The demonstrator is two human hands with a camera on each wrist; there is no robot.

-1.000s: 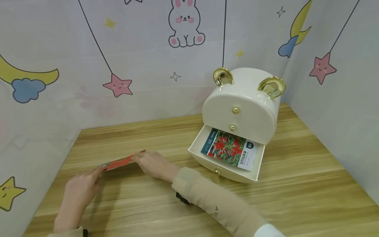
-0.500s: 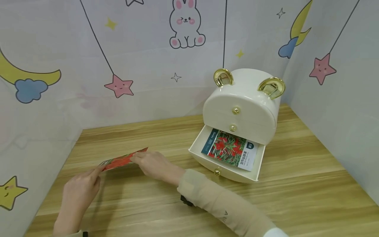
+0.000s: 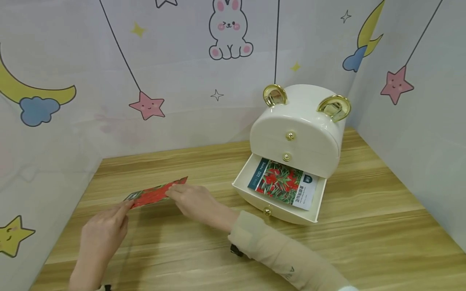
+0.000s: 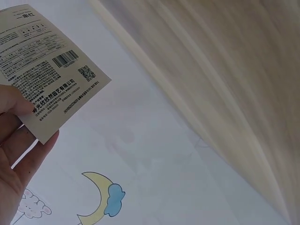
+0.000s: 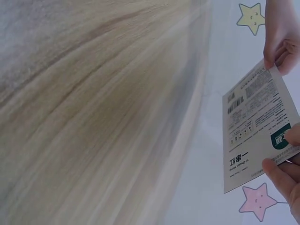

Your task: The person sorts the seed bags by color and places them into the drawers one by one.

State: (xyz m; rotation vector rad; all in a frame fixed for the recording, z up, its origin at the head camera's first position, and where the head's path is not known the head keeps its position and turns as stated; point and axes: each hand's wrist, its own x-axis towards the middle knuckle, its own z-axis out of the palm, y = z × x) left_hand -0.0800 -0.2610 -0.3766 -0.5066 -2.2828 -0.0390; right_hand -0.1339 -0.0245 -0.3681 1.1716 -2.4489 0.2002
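My left hand (image 3: 104,230) and right hand (image 3: 196,204) hold a flat seed packet (image 3: 153,195) between them, above the table at the left. Its upper face carries a picture of red flowers. From below, in the left wrist view, the packet's pale back (image 4: 47,56) shows printed text, a barcode and a QR code. Each hand pinches one end of it between thumb and fingers, plain to see in the right wrist view. Another seed packet (image 3: 280,182), also with red flowers, lies in the pulled-out bottom drawer (image 3: 291,216) of a white cabinet (image 3: 296,117).
The cabinet stands at the back right of the wooden table (image 3: 382,226), with gold ears and gold knobs (image 3: 290,136). Two upper knobs sit on its front. White walls printed with stars, moons and a rabbit (image 3: 227,30) close in the back and sides.
Both hands have moved slightly to the right with the packet. It has tilted, so more of its red flower picture shows. The cabinet, drawer and packet inside stay as they were.
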